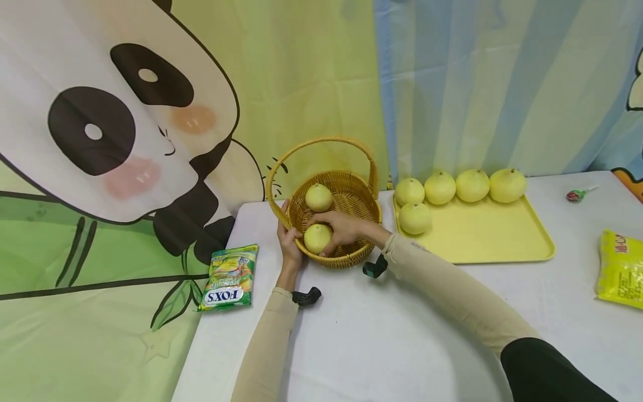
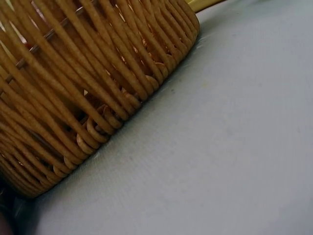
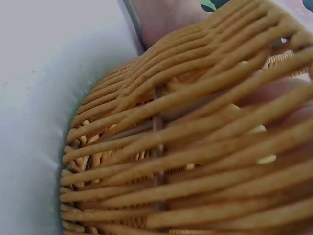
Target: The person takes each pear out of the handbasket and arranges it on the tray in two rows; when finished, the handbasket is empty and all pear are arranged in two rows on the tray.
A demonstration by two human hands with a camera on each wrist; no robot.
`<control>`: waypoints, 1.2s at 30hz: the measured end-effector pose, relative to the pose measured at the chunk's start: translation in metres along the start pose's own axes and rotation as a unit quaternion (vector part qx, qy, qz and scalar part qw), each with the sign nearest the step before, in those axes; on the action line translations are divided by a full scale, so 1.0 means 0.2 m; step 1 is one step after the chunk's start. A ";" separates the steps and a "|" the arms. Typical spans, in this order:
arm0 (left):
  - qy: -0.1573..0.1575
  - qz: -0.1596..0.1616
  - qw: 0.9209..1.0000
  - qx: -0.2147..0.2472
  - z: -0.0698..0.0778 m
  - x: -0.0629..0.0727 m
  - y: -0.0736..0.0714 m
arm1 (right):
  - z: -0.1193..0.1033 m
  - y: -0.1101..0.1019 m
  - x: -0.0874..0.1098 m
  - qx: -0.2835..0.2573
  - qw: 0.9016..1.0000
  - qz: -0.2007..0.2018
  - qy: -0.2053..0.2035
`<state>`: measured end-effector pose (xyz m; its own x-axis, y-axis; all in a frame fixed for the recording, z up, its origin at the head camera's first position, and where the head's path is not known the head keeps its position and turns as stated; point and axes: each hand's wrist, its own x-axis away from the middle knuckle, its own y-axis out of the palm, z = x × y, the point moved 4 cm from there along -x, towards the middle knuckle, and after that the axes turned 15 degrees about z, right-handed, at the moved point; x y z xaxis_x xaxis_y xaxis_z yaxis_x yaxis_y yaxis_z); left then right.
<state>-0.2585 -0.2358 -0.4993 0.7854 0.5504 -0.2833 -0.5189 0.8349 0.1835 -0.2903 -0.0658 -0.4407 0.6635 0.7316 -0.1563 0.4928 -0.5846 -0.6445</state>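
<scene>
A woven wicker basket (image 1: pixel 369 218) with a tall arched handle (image 1: pixel 373 167) stands on the white table. My left hand (image 1: pixel 289 245) grips its left side, thumb at the rim near the handle's foot. Reaching in from the right, my right hand (image 1: pixel 345 226) holds a round pale-yellow fruit (image 1: pixel 316 240) inside, by the front-left wall. Behind it in the basket lies a similar fruit (image 1: pixel 318 197). The left wrist view shows mostly the basket's outer wall (image 2: pixel 98 73) down on the table. Through the slats (image 3: pixel 195 137) in the right wrist view, bits of hand and fruit show.
Right of the basket is a yellow tray (image 1: pixel 492 234), with several more pale-yellow fruits (image 1: pixel 472 185) along its back and left. A green FOX'S candy bag (image 1: pixel 231 276) lies at left. Farther right are a lollipop (image 1: pixel 576 195) and a yellow packet (image 1: pixel 622 269). A printed curtain (image 1: pixel 311 72) hangs behind.
</scene>
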 end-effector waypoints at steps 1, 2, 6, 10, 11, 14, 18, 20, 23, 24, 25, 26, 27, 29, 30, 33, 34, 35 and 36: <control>0.000 0.001 1.000 -0.001 0.00 0.00 0.00 | 0.00 -0.01 0.00 -0.002 1.000 0.011 -0.001; -0.001 0.001 1.000 -0.001 0.00 0.00 0.00 | -0.01 -0.02 0.01 -0.007 1.000 0.023 -0.001; -0.007 0.000 1.000 0.003 -0.01 0.01 0.01 | -0.01 -0.06 0.03 -0.044 0.996 0.070 0.013; -0.010 -0.002 1.000 0.006 -0.01 0.02 0.01 | -0.02 -0.14 0.09 -0.082 0.989 0.122 0.011; -0.010 -0.002 1.000 0.004 -0.01 0.02 0.01 | -0.02 -0.17 0.11 -0.086 0.987 0.133 0.011; -0.010 -0.001 1.000 0.001 -0.02 0.02 0.01 | -0.02 -0.24 0.19 -0.096 0.983 0.155 0.011; -0.010 -0.004 1.000 0.007 -0.02 0.01 0.01 | -0.02 -0.33 0.32 -0.136 0.973 0.183 0.026; -0.009 -0.006 1.000 0.006 -0.02 0.01 0.01 | -0.01 -0.38 0.38 -0.161 0.965 0.202 0.036; -0.008 -0.005 1.000 0.005 -0.01 0.01 0.01 | 0.02 -0.45 0.47 -0.170 0.957 0.230 0.046; -0.008 -0.005 1.000 0.005 -0.01 0.01 0.01 | 0.02 -0.48 0.50 -0.162 0.956 0.240 0.048; -0.008 -0.005 1.000 0.006 -0.01 0.01 0.01 | 0.03 -0.51 0.53 -0.158 0.954 0.249 0.048; -0.009 -0.005 1.000 0.008 -0.01 0.01 0.01 | 0.05 -0.54 0.56 -0.153 0.952 0.260 0.051; -0.011 -0.005 1.000 0.011 -0.01 0.02 0.01 | 0.06 -0.57 0.59 -0.142 0.950 0.272 0.055; -0.012 -0.007 1.000 0.015 -0.01 0.01 0.01 | 0.08 -0.63 0.65 -0.135 0.943 0.296 0.068; -0.013 -0.009 1.000 0.016 -0.01 0.01 0.01 | 0.10 -0.67 0.69 -0.132 0.939 0.308 0.076; -0.011 -0.008 1.000 0.014 -0.01 0.01 0.00 | 0.16 -0.76 0.78 -0.134 0.926 0.340 0.098; -0.010 -0.007 1.000 0.011 -0.01 0.01 0.00 | 0.18 -0.78 0.81 -0.138 0.922 0.348 0.102; -0.009 -0.007 1.000 0.012 -0.01 0.01 0.00 | 0.20 -0.80 0.84 -0.140 0.918 0.356 0.104; -0.010 -0.005 1.000 0.011 -0.01 0.01 -0.01 | 0.23 -0.82 0.87 -0.142 0.914 0.364 0.106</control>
<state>-0.2569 -0.2362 -0.5015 0.7974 0.5414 -0.2667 -0.5030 0.8403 0.2021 -0.2819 0.1729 -0.3957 0.9534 0.0454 -0.2983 -0.0168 -0.9791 -0.2027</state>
